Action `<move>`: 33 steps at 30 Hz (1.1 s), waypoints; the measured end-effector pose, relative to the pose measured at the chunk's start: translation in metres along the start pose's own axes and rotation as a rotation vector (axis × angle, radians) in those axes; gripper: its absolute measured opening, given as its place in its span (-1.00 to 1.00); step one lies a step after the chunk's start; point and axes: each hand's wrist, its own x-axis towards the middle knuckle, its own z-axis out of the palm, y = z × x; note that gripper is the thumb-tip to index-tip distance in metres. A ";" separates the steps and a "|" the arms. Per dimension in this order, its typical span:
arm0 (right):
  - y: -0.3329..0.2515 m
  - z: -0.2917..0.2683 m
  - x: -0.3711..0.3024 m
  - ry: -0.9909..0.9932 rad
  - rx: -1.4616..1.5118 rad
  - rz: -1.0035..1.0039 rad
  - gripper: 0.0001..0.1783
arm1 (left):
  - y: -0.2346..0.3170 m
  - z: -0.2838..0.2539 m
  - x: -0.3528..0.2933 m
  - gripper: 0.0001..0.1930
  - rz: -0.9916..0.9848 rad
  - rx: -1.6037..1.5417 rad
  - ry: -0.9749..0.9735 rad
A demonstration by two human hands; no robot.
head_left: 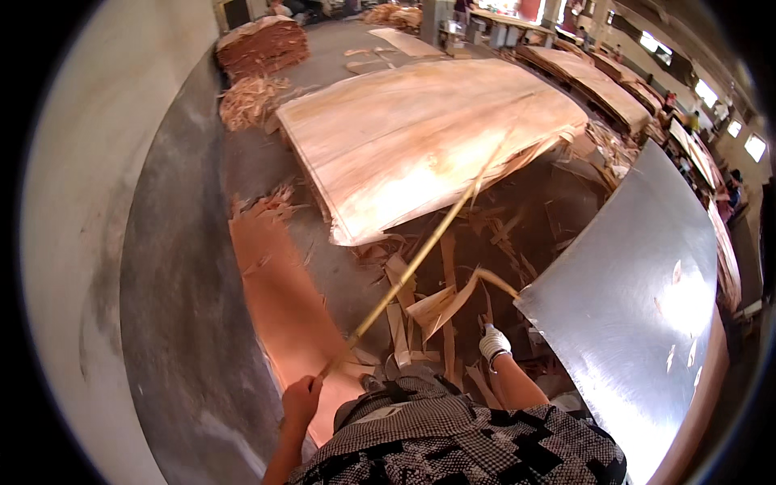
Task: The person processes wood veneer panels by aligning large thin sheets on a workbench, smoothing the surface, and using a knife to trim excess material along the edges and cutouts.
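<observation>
My bare left hand (302, 399) is closed around the near end of a long, thin yellow wooden stick (414, 267). It slants up and away to the right, its far end over a large stack of veneer sheets (428, 137). My right hand (495, 346), in a white glove, has its fingers curled at my right front. Something small pokes out past these fingers, too unclear to name. Just beyond that hand, a bent veneer strip (444, 309) rises from the scraps and reaches the corner of a smooth grey metal-topped table (638, 299).
An orange-brown veneer sheet (283, 299) lies on the floor at my left, beside the wall (89, 242). Torn veneer scraps (501, 230) litter the floor ahead. Farther off stand a bundled veneer pile (263, 48) and more long stacks (590, 81). People are at the far right.
</observation>
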 end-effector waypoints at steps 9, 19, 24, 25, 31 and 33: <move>-0.090 0.057 0.039 -0.152 0.287 0.268 -0.53 | -0.024 -0.041 0.259 -0.72 0.237 0.002 -0.047; -0.364 -0.043 0.229 -0.026 0.372 -0.239 -0.60 | -0.112 -0.064 0.444 -0.71 -0.111 -0.167 -0.449; -0.440 -0.055 0.300 0.090 0.516 -0.347 -0.68 | -0.131 -0.037 0.545 -0.67 0.104 -0.072 -0.673; -0.459 -0.056 0.292 0.149 0.502 -0.328 -0.70 | -0.106 -0.058 0.561 -0.65 0.109 0.031 -0.630; -0.472 -0.006 0.251 0.208 0.539 0.066 -0.71 | -0.274 -0.065 0.639 -0.58 0.194 0.026 -0.526; -0.460 0.031 0.230 0.085 0.431 0.240 -0.65 | -0.305 -0.078 0.662 -0.58 0.031 0.143 -0.737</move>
